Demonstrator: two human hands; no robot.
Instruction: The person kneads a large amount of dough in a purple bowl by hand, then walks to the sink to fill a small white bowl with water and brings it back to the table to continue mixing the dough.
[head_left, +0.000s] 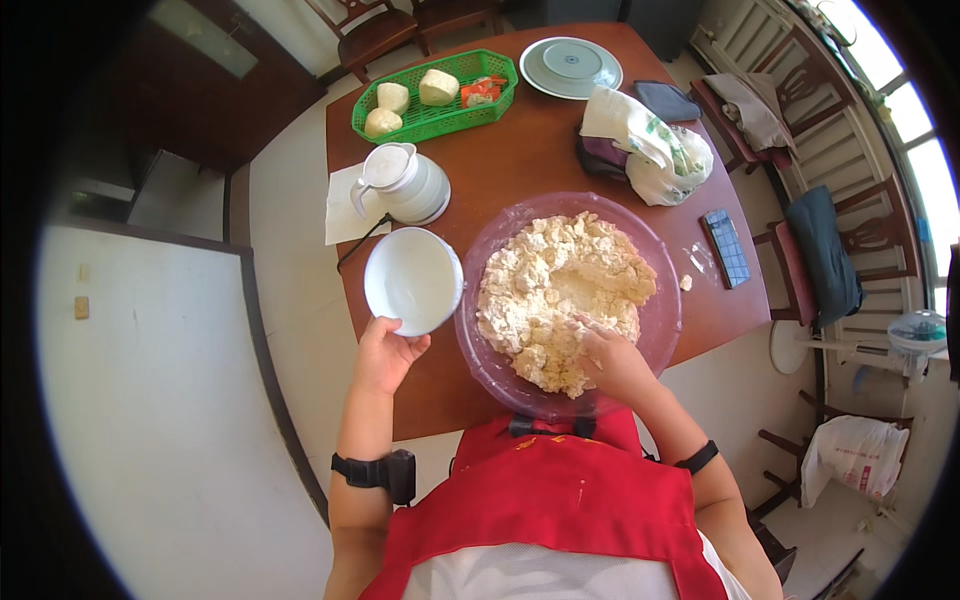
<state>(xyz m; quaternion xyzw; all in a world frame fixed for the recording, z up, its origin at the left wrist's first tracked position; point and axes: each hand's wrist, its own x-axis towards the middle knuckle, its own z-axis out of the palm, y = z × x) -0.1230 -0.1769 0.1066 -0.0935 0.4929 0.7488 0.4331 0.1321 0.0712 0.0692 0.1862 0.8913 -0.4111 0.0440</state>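
Observation:
My left hand (388, 354) grips the near rim of a white bowl (415, 279), thumb at the edge. The bowl is tilted, with what looks like a little pale liquid inside. Right beside it sits a large translucent pink plastic basin (666, 330) at the table's near side. Crumbly, floury dough (536, 277) fills much of the basin, with a hollow of loose flour near its middle. My right hand (611, 360) rests on the near right part of the dough, its fingers touching the clumps and partly dusted. Nothing is visibly grasped in it.
On the wooden table (517, 161) stand a white electric kettle (409, 187) and a green plastic basket (450, 127) holding steamed buns. Farther right are an upturned plate (571, 67), a plastic bag (667, 165) and a smartphone (726, 247). Chairs (802, 270) line the right side.

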